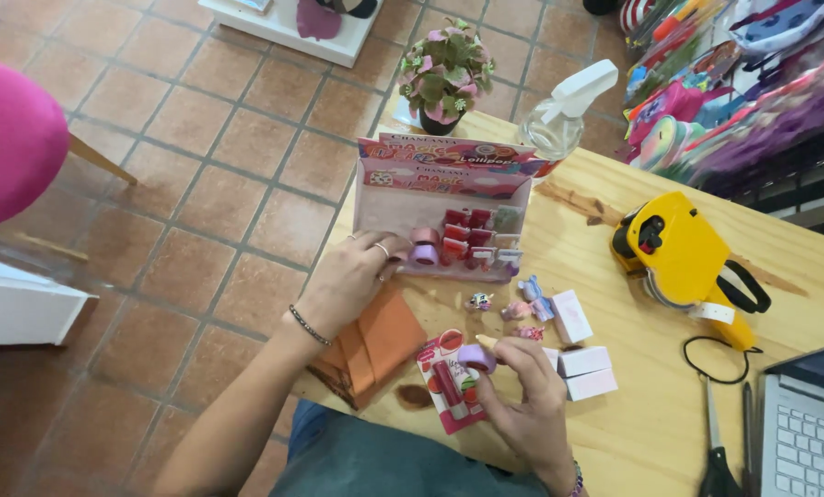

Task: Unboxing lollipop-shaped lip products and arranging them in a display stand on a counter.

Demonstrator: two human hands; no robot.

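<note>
My left hand (352, 276) rests at the front left corner of a pink cardboard display box (444, 198), its fingertips touching a small pink ring-shaped item (425, 253) in the tray. The tray holds several small red, pink and green packets (472, 237). My right hand (522, 405) pinches a small purple cap-like piece (475, 357) above a red and pink blister pack (449, 387) lying on the wooden table (633, 405).
An orange wallet (375, 345) lies under my left wrist. Small wrapped candies (527, 308) and white boxes (580, 359) sit mid-table. A yellow price-label gun (679, 253), scissors (716, 442), a laptop (812, 428), a spray bottle (564, 115) and a potted plant (444, 78) surround them.
</note>
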